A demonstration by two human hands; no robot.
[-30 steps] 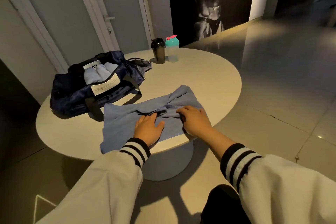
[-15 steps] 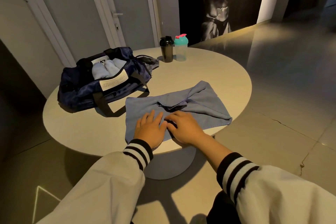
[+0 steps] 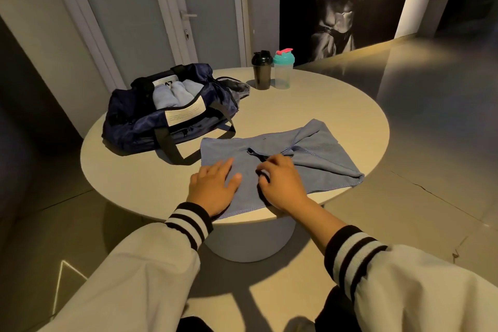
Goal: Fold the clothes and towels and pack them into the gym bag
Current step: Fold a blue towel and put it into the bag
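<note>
We are mid-fold on the blue towel, which lies on the near side of the round worktop, its near edge at the rim. Our left hand rests on the towel's left part with its grip spread, fingers straight and flat on the cloth. Just beside it, our right hand has its grip curled, and thumb and fingers look to be pinching a fold near the towel's middle, though the pinch itself is partly hidden. Further right the towel is uneven: a flap lies slantwise over the lower layer, and the right corner is bunched at the rim.

To do this step well, we judge, the left palm should pin the cloth while the right hand draws the pinched edge across and lines it up with the edge below. Then we smooth outward so no crease is trapped. That right corner could slip off the rim.

At the left sits the dark blue gym bag, open on top, with light blue rolled cloths packed side by side inside. Right of it, at the far side, stand a black bottle and, just beside it, a clear bottle with a teal lid. Both are capped. The clear one looks empty, and we cannot tell what the black one holds.
</note>
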